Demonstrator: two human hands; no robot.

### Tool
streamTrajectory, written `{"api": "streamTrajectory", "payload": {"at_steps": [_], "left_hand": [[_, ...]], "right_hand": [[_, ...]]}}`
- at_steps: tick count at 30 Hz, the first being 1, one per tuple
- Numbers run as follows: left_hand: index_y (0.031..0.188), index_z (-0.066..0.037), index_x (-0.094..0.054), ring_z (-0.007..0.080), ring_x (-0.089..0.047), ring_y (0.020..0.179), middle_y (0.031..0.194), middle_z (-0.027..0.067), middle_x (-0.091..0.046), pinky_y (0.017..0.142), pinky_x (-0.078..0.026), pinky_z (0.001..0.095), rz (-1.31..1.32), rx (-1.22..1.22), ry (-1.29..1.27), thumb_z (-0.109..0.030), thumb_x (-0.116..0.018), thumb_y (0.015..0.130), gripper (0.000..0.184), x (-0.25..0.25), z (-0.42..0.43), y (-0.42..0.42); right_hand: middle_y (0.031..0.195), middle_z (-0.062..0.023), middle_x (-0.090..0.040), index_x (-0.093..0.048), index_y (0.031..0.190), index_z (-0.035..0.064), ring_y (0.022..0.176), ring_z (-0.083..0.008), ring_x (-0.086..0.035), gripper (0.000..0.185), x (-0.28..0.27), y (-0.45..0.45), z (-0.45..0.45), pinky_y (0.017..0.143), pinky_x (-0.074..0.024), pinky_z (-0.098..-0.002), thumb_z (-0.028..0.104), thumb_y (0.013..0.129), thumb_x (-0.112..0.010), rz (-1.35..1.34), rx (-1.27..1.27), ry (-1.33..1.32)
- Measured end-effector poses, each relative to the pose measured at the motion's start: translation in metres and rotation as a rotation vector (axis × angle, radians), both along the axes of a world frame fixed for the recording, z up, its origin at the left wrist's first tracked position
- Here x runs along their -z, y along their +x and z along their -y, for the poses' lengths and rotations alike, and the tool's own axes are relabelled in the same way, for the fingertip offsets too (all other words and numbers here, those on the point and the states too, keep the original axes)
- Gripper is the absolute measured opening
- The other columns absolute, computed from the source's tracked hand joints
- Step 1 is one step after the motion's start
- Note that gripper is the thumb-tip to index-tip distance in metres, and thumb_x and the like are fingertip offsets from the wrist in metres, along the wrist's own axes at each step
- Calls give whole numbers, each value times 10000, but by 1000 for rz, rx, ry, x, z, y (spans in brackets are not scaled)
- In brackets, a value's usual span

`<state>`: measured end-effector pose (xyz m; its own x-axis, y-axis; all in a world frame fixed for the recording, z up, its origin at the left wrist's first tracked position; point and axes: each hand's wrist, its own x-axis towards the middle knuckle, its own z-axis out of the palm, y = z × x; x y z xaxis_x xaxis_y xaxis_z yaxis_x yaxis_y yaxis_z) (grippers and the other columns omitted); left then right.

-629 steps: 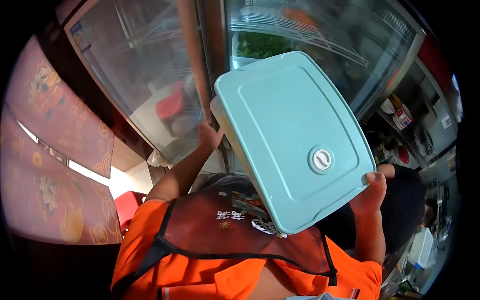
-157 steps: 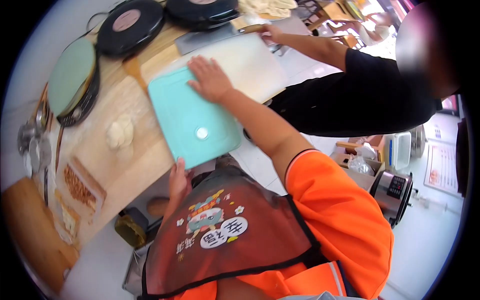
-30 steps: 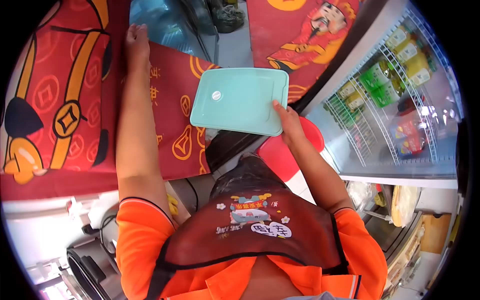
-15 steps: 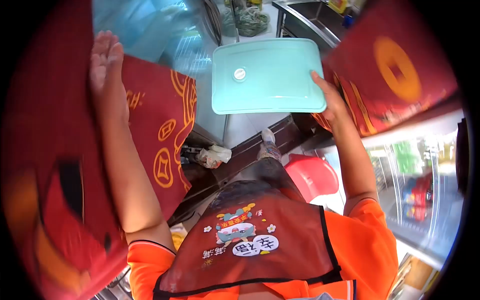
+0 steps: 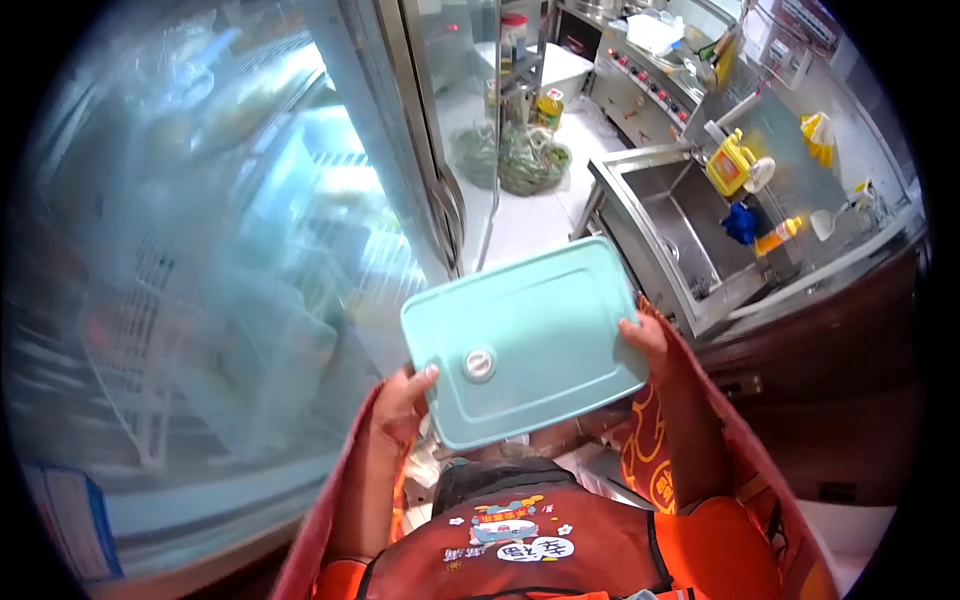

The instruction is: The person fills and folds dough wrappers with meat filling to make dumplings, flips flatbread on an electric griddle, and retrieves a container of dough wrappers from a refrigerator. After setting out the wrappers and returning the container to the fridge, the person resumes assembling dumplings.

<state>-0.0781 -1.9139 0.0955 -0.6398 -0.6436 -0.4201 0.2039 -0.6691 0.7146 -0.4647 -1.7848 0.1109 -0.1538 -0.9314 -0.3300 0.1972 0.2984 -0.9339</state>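
In front of my body I hold a mint-green plastic food container point(image 5: 535, 330), seen from its lid, which has a round white vent knob point(image 5: 480, 364). The sides below the lid are hidden. My left hand point(image 5: 402, 402) grips the lower left edge, thumb on top and fingers underneath. At the right edge my right hand point(image 5: 645, 345) has its thumb on the lid, its fingers out of sight below. A red curtain point(image 5: 742, 450) with orange patterns drapes over both my arms.
At left stands a glass-fronted fridge point(image 5: 240, 300) with wire racks inside. A steel sink point(image 5: 690, 225) is at the right, with a yellow bottle point(image 5: 733, 165) and a blue cloth point(image 5: 740, 223) on its edge. Bagged greens point(image 5: 532, 160) lie on the floor ahead.
My left hand has come from the curtain at the left onto the container's left edge. The container is lower and closer to my body; the view has moved past the parted curtain.
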Motion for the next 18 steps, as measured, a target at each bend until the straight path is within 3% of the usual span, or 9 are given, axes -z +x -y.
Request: {"api": "streamTrajectory", "payload": {"at_steps": [3,5,7,8,9,11,14,15,18], "left_hand": [[1377,34,-464,282,-591,1173,1280,148,-608,1047,-442,417,-149,-3,260,-197,-750,818,669,16,6,7],[1376,27,-466,280,-590,1174,1268,148,-613,1055,-437,421,-204,-9,246,-189,-746,813,665,41,4,14],[1365,27,-471,275,-598,1160,1250,147,-622,1059,-439,420,-220,-49,177,-197,-744,800,666,43,11,7],[1362,29,-472,277,-606,1146,1246,151,-622,1044,-451,419,-202,-27,187,-191,-739,797,662,35,15,4],[1360,31,-473,280,-613,1132,1242,156,-622,1030,-464,419,-180,-7,195,-185,-733,794,659,28,21,2],[1359,34,-473,286,-622,1115,1233,161,-623,1005,-481,423,-138,-45,229,-182,-730,789,662,12,29,-6],[1352,41,-476,292,-633,1092,1217,168,-625,971,-504,425,-85,-75,263,-180,-726,782,660,-2,39,-9],[1347,47,-477,289,-635,1085,1214,168,-626,961,-510,420,-60,-95,239,-188,-731,776,668,-1,44,-15],[1335,64,-479,279,-640,1069,1208,169,-627,936,-524,407,16,-142,169,-209,-745,761,689,-5,62,-41]], "right_hand": [[931,-90,-644,-588,1180,-61,774,-168,-623,482,12,3,35,668,-500,-293,325,894,-626,-22,-54,60],[959,-107,-668,-600,1189,-58,797,-191,-645,462,-17,22,53,696,-508,-307,312,911,-595,-13,2,-44],[1011,-107,-687,-581,1223,-52,865,-185,-656,511,-26,14,63,760,-520,-322,391,969,-554,-15,123,142],[1019,-123,-702,-601,1213,-33,891,-217,-672,567,-1,-4,73,783,-530,-356,472,1025,-425,-52,123,218],[1102,-140,-693,-582,1269,-25,986,-259,-669,714,33,-35,92,896,-511,-382,579,1028,-287,459,-262,-21],[1280,-162,-622,-523,1363,-2,1184,-282,-592,803,2,-24,124,1036,-434,-396,637,1009,-190,527,-262,-12],[1450,-157,-489,-446,1439,16,1331,-294,-469,785,61,-41,199,1123,-345,-408,625,1015,-192,337,-286,-40],[1519,-146,-401,-382,1481,34,1389,-291,-402,760,94,-48,229,1138,-327,-421,614,1019,-219,428,-385,-95],[1557,-136,-335,-331,1503,33,1425,-305,-351,694,102,-30,284,1162,-291,-427,532,1023,-378,58,-417,-165]]}}
